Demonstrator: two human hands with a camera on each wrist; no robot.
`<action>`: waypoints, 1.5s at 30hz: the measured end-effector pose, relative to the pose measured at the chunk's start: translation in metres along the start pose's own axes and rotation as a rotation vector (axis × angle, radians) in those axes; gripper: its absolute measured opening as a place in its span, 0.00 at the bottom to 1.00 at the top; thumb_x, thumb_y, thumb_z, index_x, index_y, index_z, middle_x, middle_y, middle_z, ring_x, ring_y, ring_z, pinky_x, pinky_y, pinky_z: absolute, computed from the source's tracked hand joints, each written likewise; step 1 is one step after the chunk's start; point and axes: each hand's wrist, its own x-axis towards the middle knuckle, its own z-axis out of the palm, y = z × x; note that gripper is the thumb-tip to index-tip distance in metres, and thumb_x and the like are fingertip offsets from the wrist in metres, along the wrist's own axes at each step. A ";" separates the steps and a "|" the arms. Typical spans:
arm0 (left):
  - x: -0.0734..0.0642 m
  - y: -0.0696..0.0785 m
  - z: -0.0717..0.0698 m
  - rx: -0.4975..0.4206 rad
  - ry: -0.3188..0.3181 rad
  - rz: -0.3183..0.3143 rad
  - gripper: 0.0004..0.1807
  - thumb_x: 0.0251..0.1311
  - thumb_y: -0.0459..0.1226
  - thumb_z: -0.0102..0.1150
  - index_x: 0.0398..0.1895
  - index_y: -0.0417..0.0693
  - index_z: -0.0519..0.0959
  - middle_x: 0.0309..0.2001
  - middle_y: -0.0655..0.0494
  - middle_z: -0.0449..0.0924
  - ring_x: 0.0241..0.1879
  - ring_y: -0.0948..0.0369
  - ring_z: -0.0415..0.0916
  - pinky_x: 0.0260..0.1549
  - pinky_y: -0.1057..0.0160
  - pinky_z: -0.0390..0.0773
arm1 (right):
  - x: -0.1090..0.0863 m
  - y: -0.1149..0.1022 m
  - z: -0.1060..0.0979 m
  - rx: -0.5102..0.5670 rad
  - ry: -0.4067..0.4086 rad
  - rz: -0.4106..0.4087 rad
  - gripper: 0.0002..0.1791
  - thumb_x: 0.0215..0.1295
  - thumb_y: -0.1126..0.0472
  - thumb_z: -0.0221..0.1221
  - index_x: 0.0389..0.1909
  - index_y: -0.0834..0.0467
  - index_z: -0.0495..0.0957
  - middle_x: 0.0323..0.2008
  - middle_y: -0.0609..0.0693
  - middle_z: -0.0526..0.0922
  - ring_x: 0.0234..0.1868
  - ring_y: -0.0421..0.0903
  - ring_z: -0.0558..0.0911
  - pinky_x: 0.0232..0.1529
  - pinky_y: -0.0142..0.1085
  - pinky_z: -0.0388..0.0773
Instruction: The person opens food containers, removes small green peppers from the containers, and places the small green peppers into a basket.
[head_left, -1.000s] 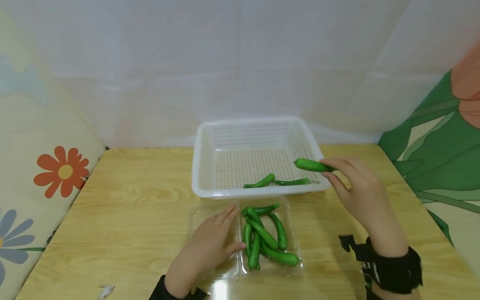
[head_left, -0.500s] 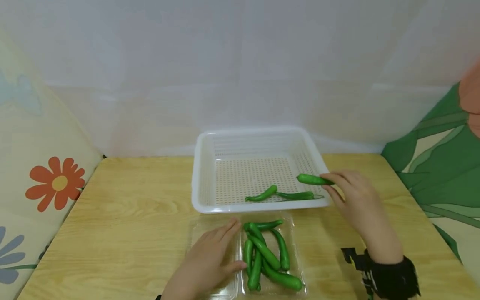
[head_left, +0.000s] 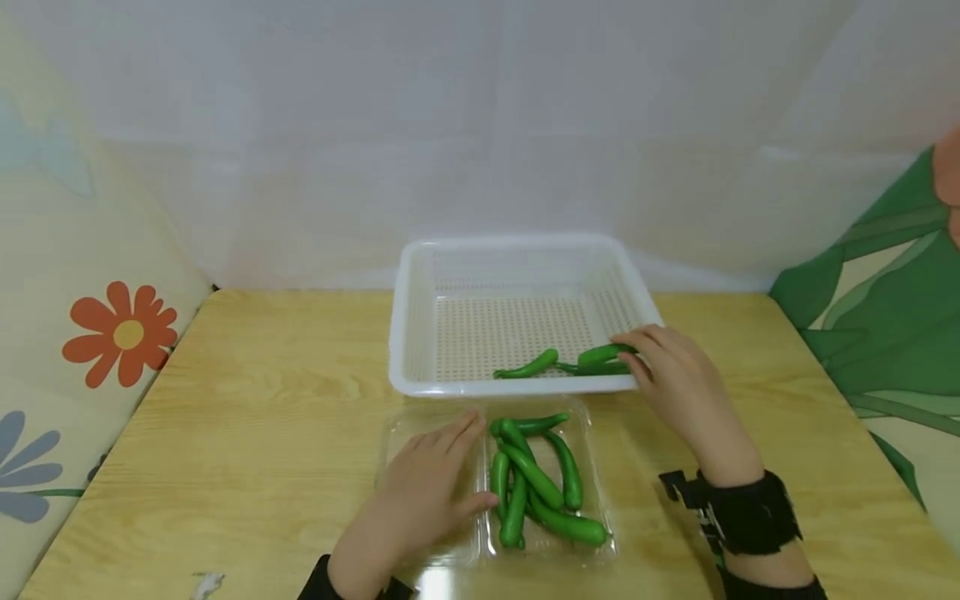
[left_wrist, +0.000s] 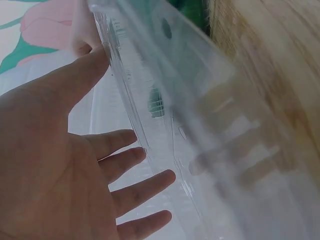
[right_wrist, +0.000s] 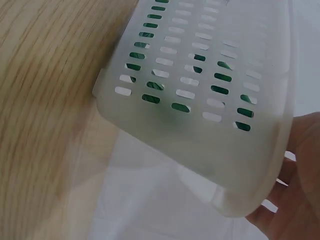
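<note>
My right hand (head_left: 678, 379) reaches over the right front rim of the white plastic basket (head_left: 450, 388). Its thumb and fingers pinch one end of a green chili pepper (head_left: 596, 355), low inside the basket and overlapping a second pepper there. Another green pepper (head_left: 531, 365) lies to its left on the basket floor. My left hand (head_left: 416, 487) lies with fingers extended over the left half of a clear plastic clamshell box (head_left: 596, 500), thumb at the peppers. In the left wrist view its fingers (left_wrist: 145, 192) are straight along the clear plastic wall. Several green peppers (head_left: 532, 475) fill the box's right half.
The wooden table (head_left: 277, 400) extends to both sides of the basket and box. A white cloth backdrop (head_left: 480, 125) stands right behind the basket. Flower-printed panels (head_left: 112, 225) flank the table. A small pale scrap (head_left: 207, 585) lies near the front left.
My right hand has lowered the pepper and moved it slightly left, from over the basket's right rim down to the peppers inside. The left hand stays on the box.
</note>
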 end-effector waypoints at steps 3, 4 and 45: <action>0.007 -0.004 -0.007 0.037 0.004 0.001 0.47 0.62 0.62 0.57 0.76 0.45 0.58 0.75 0.49 0.57 0.67 0.48 0.65 0.66 0.46 0.66 | 0.011 0.000 0.000 -0.014 -0.022 0.014 0.16 0.60 0.69 0.68 0.49 0.65 0.81 0.43 0.61 0.83 0.43 0.59 0.80 0.44 0.54 0.77; 0.009 -0.005 -0.009 0.045 0.006 0.004 0.47 0.62 0.62 0.57 0.76 0.44 0.58 0.75 0.49 0.57 0.67 0.47 0.65 0.66 0.46 0.66 | 0.013 0.000 0.000 -0.013 -0.023 0.015 0.16 0.60 0.69 0.67 0.50 0.66 0.81 0.44 0.62 0.82 0.44 0.60 0.80 0.45 0.54 0.77; 0.040 -0.023 -0.024 -0.019 -0.054 -0.026 0.47 0.62 0.61 0.58 0.77 0.47 0.56 0.77 0.50 0.53 0.72 0.47 0.57 0.69 0.42 0.57 | -0.030 -0.051 0.020 0.145 -0.097 -0.208 0.13 0.61 0.63 0.66 0.47 0.58 0.83 0.46 0.51 0.84 0.51 0.51 0.81 0.56 0.49 0.76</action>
